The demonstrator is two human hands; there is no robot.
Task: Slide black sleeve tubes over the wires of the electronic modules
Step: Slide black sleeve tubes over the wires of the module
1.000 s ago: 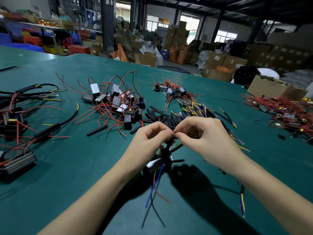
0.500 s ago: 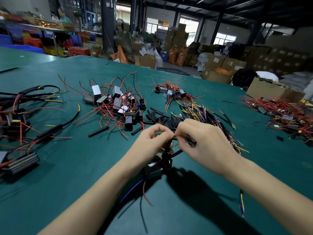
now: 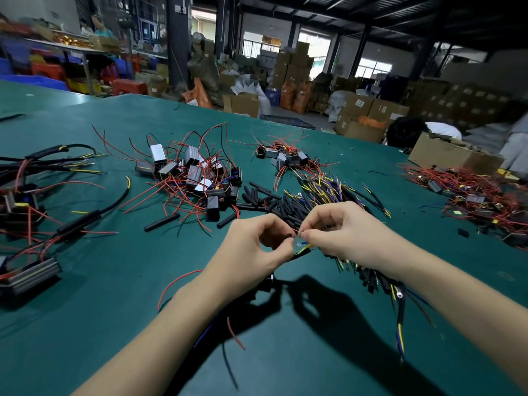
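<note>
Both hands met mid-tabletop (image 3: 285, 352) — left hand (image 3: 254, 247) gripped a black sleeve tube (image 3: 301, 253), right hand (image 3: 345, 235) pinched thin wires (image 3: 303, 243); loose sleeves (image 3: 265, 200) crowded twelve o'clock.

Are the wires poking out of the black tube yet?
Yes, out. Yellow and blue wire ends stick out of the black tube, between the left hand and right hand, which pinch them.

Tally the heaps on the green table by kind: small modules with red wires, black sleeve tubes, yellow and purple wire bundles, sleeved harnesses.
Small-module heaps with red wires: 3
Black sleeve tube piles: 1
Yellow and purple wire bundles: 1
Sleeved harness clusters: 1
Total: 6
</note>
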